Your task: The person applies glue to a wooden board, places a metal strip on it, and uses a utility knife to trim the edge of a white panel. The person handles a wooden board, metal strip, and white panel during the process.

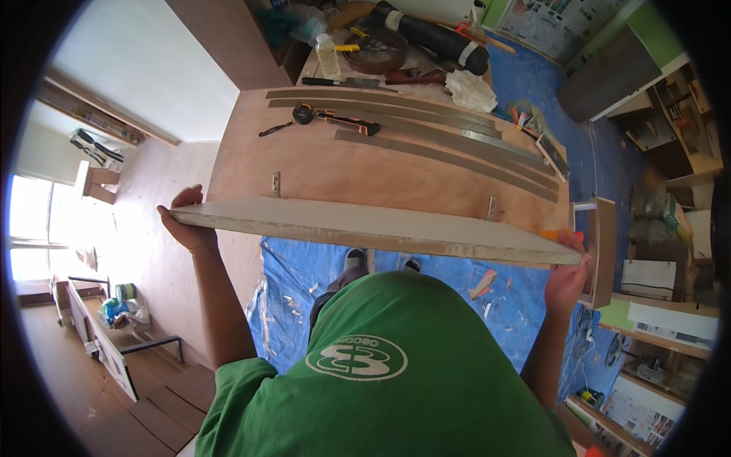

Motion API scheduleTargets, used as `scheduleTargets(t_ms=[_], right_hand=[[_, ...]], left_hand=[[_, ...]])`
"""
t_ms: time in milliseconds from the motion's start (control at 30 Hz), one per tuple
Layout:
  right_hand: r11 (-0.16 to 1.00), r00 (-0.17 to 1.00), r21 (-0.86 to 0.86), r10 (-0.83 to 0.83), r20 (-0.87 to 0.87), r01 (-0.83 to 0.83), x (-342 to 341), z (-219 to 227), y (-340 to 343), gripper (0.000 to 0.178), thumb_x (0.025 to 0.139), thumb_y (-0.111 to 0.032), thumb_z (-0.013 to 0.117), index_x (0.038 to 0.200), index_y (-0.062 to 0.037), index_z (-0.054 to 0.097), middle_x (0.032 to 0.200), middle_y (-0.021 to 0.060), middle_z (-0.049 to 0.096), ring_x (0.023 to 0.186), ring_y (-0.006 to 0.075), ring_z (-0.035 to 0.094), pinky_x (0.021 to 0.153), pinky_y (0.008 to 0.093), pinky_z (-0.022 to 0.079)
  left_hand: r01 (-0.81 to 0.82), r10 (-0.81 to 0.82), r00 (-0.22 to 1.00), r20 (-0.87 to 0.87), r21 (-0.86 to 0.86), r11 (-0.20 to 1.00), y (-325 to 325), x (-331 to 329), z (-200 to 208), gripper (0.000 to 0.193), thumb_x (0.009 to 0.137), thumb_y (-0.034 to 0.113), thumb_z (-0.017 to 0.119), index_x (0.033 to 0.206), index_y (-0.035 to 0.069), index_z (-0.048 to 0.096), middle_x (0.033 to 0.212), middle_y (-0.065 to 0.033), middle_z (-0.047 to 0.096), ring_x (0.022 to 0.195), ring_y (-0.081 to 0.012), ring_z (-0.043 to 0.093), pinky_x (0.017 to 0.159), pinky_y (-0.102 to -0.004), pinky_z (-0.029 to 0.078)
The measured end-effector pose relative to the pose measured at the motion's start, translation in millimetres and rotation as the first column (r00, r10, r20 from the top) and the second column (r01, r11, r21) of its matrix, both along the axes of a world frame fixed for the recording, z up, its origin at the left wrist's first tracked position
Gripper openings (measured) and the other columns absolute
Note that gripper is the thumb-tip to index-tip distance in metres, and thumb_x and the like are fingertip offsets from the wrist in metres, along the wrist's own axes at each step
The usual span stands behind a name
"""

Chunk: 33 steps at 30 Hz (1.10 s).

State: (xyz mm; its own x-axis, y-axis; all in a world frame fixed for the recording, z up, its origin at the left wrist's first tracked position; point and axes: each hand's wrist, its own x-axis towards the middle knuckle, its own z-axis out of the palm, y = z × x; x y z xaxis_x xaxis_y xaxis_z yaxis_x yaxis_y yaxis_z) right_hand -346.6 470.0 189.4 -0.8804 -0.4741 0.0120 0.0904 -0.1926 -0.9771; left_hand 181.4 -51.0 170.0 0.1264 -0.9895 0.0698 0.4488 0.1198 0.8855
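The room spreads wide around the work, with a bright window (46, 221) at left, shelves (685, 114) at right and a blue sheet (506, 316) underfoot, littered with scraps and probably laid to keep the floor clean. The table (365, 175) has a plain reddish-brown wooden top, its far end crowded with odds and ends.

Over its near side, overhanging the sheet, is the panel (358, 217), white face up, rough long edge toward the wearer. The left hand (190, 228) and right hand (566, 279) each grasp one end — a grip that likely shares the weight and steadies a long piece (whether the table bears any of it, I cannot tell).

Beyond, the strips (449, 162) lie lengthwise, presumably because their length suits the top that way. The black roll (434, 34) lies slantwise behind, pale bands perhaps holding it rolled. A bottle (327, 57) stands upright; the tape measure (303, 113) rests near the strips' left ends, seemingly handy. Smallest, two metal tabs (276, 183) rise at the panel's far edge — perhaps fixed to it, though the join is hidden.
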Motion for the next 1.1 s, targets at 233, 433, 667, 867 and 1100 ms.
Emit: scheduleTargets(t_ms=[233, 433, 667, 867, 1100], right_hand=[[0.934, 0.929, 0.33, -0.237, 0.283, 0.138, 27.4, 65.9, -34.5, 0.069, 0.102, -0.063, 0.054, 0.141, -0.0056, 0.055, 0.137, 0.0169, 0.063, 0.125, 0.0293, 0.062, 0.106, 0.0498, 0.047], [0.947, 0.916, 0.24, -0.279, 0.289, 0.213, 7.9, 45.9, -19.1, 0.045, 0.097, -0.036, 0.067, 0.126, -0.0021, 0.063, 0.119, 0.0141, 0.071, 0.108, 0.0246, 0.07, 0.092, 0.0398, 0.057], [0.97, 0.919, 0.043, -0.24, 0.314, 0.239, 39.6, 32.8, -26.7, 0.051, 0.094, -0.02, 0.065, 0.138, 0.004, 0.059, 0.122, 0.0148, 0.071, 0.111, 0.0255, 0.07, 0.095, 0.0385, 0.057], [0.947, 0.91, -0.115, -0.249, 0.33, 0.301, 36.0, -9.1, -40.9, 0.053, 0.092, -0.015, 0.063, 0.141, 0.0035, 0.057, 0.127, 0.0161, 0.069, 0.119, 0.0297, 0.068, 0.103, 0.0423, 0.055], [0.944, 0.921, -0.196, -0.19, 0.341, 0.267, 52.1, -55.0, -20.3, 0.057, 0.088, -0.013, 0.062, 0.142, 0.0032, 0.055, 0.136, 0.0195, 0.065, 0.127, 0.0334, 0.063, 0.113, 0.0452, 0.048]], left_hand=[[0.087, -0.085, 0.994, -0.068, 0.023, 0.996, 0.4, 13.0, 1.9, 0.054, 0.105, 0.041, 0.039, 0.072, 0.006, 0.062, 0.073, -0.0131, 0.062, 0.092, -0.0322, 0.063, 0.101, -0.0502, 0.045], [0.16, -0.163, 0.983, -0.086, -0.035, 0.986, -4.4, 12.9, 4.3, 0.043, 0.101, 0.033, 0.043, 0.071, 0.006, 0.059, 0.074, -0.0114, 0.058, 0.088, -0.0275, 0.058, 0.098, -0.0439, 0.045], [0.193, -0.2, 0.959, -0.201, -0.051, 0.98, -28.0, 12.1, 1.0, 0.044, 0.1, 0.033, 0.044, 0.07, 0.005, 0.059, 0.074, -0.0106, 0.059, 0.092, -0.0303, 0.061, 0.111, -0.0492, 0.043], [0.302, -0.322, 0.916, -0.239, -0.117, 0.946, -64.2, 10.1, -43.3, 0.045, 0.099, 0.029, 0.04, 0.071, 0.003, 0.063, 0.086, -0.0162, 0.07, 0.135, -0.0411, 0.057, 0.128, -0.0583, 0.027], [0.355, -0.359, 0.914, -0.189, -0.052, 0.933, -47.9, 21.8, -61.5, 0.043, 0.1, 0.032, 0.041, 0.091, 0.003, 0.072, 0.127, -0.0208, 0.069, 0.142, -0.0428, 0.05, 0.124, -0.0608, 0.032]])
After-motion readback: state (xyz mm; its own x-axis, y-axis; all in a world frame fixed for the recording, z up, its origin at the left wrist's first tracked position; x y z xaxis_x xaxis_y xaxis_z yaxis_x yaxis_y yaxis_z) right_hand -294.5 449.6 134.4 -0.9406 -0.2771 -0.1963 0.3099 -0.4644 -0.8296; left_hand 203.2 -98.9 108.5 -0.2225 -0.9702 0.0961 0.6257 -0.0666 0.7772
